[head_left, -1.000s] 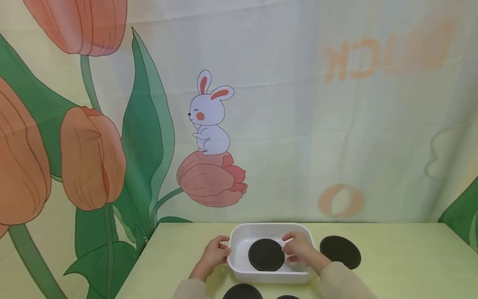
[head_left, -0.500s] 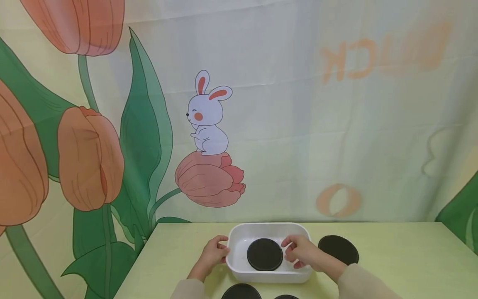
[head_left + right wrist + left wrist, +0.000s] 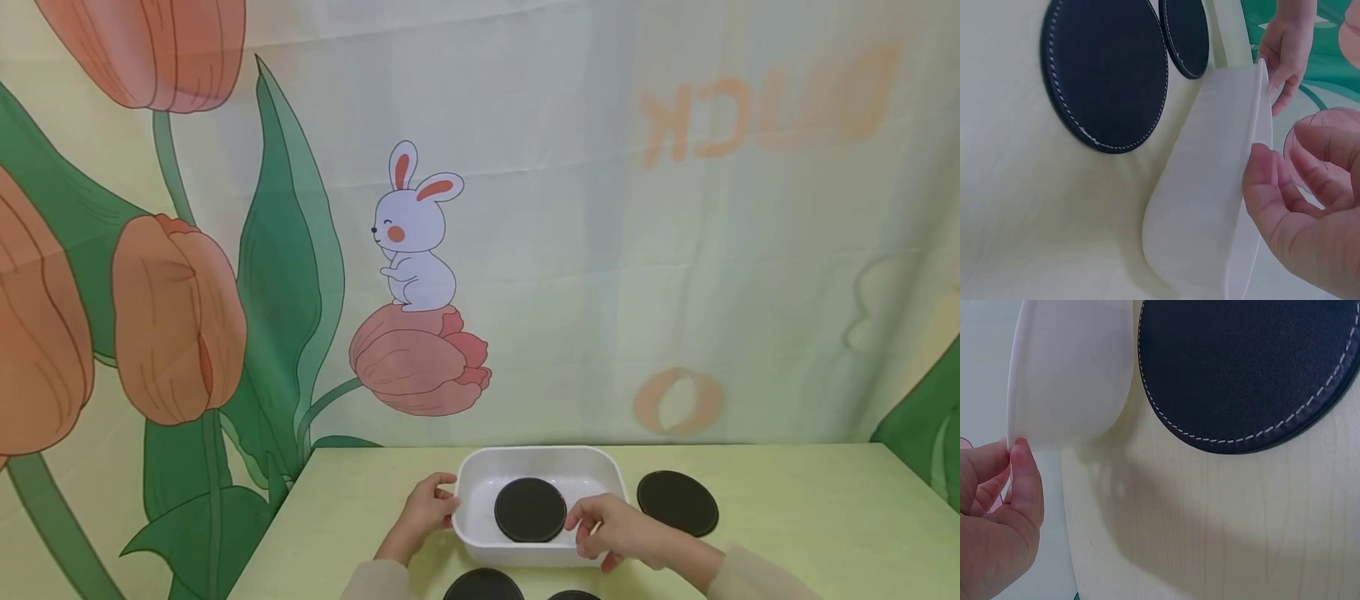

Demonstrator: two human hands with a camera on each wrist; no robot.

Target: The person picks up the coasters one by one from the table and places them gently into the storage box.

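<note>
One white dish [image 3: 540, 557] on the desk [image 3: 795, 508], four black discs: inner disc [image 3: 530, 509] in the dish, right disc [image 3: 678, 502] just beside it, two front discs [image 3: 483, 587] [image 3: 573, 596], part seen. Left hand [image 3: 427, 510] grip: pinched on the left rim. Right hand [image 3: 615, 527] grip: half-open, holding nothing, at the front-right rim; can't tell if touching. Dish sits near the desk's back edge; most room's on the right.

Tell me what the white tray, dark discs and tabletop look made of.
White tray: probably plastic, smooth with a soft sheen and a thin, seamless rim; enamel is possible.
Dark discs: apparently leather or imitation leather, matte, with fine grain and pale edge stitching.
Tabletop: wood or wood-look laminate, smooth, showing faint grain-like streaks.
</note>
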